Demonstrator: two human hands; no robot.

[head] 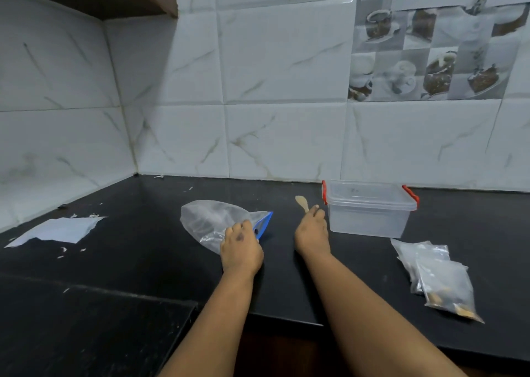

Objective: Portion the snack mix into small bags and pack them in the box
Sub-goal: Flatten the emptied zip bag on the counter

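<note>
A large clear zip bag [210,219] with a blue seal strip lies on the black counter [129,262], looking nearly empty. My left hand [241,247] grips its near edge beside the blue strip. My right hand [312,233] holds a small wooden spoon [302,202], whose bowl points away toward the wall. A clear plastic box [368,214] with red side latches stands just right of that hand, its lid on. Small filled snack bags [438,279] lie overlapped at the right front of the counter.
A torn sheet of white paper [61,229] with several scraps around it lies at the left. Tiled walls close the back and left sides. The counter's front edge steps inward just below my forearms.
</note>
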